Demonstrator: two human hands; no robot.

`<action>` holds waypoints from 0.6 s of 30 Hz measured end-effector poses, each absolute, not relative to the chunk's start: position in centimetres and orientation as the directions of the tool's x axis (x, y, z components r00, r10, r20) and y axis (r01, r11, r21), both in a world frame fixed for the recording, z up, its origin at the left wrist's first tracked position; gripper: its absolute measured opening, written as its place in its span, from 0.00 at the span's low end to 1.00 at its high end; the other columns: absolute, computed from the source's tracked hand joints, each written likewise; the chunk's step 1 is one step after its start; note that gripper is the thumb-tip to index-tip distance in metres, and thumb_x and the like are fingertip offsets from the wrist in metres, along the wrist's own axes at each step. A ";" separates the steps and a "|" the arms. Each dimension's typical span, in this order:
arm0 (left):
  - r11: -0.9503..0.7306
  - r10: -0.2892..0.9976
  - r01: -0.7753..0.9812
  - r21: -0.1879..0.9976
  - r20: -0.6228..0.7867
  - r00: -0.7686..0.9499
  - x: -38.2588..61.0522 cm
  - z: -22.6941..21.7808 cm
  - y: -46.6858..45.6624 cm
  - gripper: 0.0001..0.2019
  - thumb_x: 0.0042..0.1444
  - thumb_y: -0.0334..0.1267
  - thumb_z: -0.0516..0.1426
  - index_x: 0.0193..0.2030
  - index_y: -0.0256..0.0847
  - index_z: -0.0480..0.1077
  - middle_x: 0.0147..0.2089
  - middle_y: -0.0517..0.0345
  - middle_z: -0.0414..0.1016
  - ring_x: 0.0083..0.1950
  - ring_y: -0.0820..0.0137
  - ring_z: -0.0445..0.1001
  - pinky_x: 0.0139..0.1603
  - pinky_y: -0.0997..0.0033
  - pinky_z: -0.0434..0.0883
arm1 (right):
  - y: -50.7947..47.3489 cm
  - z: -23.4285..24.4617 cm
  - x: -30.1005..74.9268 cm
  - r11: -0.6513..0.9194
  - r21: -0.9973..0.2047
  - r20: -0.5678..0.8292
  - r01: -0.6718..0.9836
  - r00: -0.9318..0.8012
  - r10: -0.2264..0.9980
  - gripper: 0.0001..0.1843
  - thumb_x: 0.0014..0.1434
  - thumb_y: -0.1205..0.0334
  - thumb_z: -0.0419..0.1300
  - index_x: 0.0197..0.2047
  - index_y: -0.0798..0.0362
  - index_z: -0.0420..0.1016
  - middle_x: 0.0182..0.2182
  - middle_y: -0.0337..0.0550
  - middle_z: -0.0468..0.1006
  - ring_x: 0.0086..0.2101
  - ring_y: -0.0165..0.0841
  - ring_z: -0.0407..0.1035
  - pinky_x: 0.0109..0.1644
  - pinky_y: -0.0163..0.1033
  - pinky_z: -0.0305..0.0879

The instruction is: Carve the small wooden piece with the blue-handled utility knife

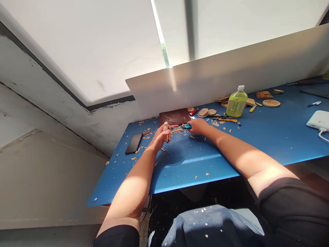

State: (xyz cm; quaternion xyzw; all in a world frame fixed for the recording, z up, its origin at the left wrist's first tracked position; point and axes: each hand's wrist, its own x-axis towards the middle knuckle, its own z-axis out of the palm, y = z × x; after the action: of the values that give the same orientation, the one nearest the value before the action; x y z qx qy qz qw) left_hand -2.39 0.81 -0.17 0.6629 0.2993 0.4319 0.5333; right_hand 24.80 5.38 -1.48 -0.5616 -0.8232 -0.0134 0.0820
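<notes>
My left hand (158, 138) is closed around a small carved block of wood (166, 127), held upright above the table. To its right, my right hand (199, 126) grips a blue utility knife (187, 126) whose tip points left toward the block. Knife and wood look slightly apart, though the exact gap is hard to judge. Wood shavings (177, 131) lie scattered beneath and between both hands. Just behind them is a dark red board (173, 116), flat on the table.
On the blue table (205, 157), a phone (134, 143) lies left. Round wood pieces (204, 112), a yellow cutter (227, 119) and a bottle of yellow-green liquid (236, 103) are right of the hands. A white device with cable (318, 120) sits far right. A wall panel (205, 79) borders the back.
</notes>
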 end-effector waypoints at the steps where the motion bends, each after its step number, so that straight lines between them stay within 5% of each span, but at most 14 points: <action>1: -0.250 0.860 -0.057 0.967 0.249 0.446 -2.4 -0.1 0.8 0.19 0.56 0.53 0.63 0.46 0.44 0.66 0.48 0.48 0.85 0.24 0.76 0.66 0.25 0.73 0.61 | 5.4 -1.5 24.8 0.373 -0.073 0.149 0.925 -0.360 0.921 0.19 0.69 0.48 0.60 0.50 0.48 0.87 0.49 0.53 0.89 0.48 0.47 0.82 0.45 0.41 0.68; 7: -0.263 0.877 -0.031 0.964 0.252 0.409 -2.2 0.1 0.5 0.19 0.56 0.53 0.62 0.46 0.43 0.65 0.63 0.40 0.82 0.24 0.78 0.64 0.26 0.70 0.63 | 5.7 -1.8 24.9 0.383 -0.102 0.120 0.918 -0.371 0.921 0.20 0.69 0.46 0.60 0.52 0.46 0.88 0.49 0.52 0.89 0.48 0.47 0.82 0.47 0.41 0.68; 13: -0.317 0.860 -0.038 0.948 0.304 0.411 -2.4 0.3 0.3 0.19 0.58 0.53 0.62 0.47 0.43 0.66 0.63 0.40 0.82 0.26 0.76 0.66 0.28 0.70 0.63 | 5.8 -2.1 25.0 0.422 -0.065 0.111 0.904 -0.413 0.904 0.17 0.66 0.50 0.63 0.52 0.45 0.88 0.48 0.51 0.89 0.46 0.47 0.82 0.47 0.41 0.68; 18: -0.342 0.850 0.170 0.924 0.227 0.475 -2.6 1.0 -0.6 0.22 0.58 0.54 0.66 0.52 0.42 0.72 0.56 0.47 0.84 0.30 0.72 0.70 0.32 0.69 0.67 | 5.8 -2.2 24.9 0.433 -0.036 0.099 0.901 -0.428 0.899 0.18 0.65 0.52 0.63 0.53 0.45 0.88 0.48 0.52 0.89 0.46 0.48 0.82 0.48 0.43 0.69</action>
State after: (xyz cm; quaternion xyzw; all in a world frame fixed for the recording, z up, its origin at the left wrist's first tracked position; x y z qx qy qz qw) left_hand -2.57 -0.55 0.96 0.7287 0.3499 0.3741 0.4545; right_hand 24.91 5.76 -2.18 -0.5324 -0.8448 -0.0111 0.0513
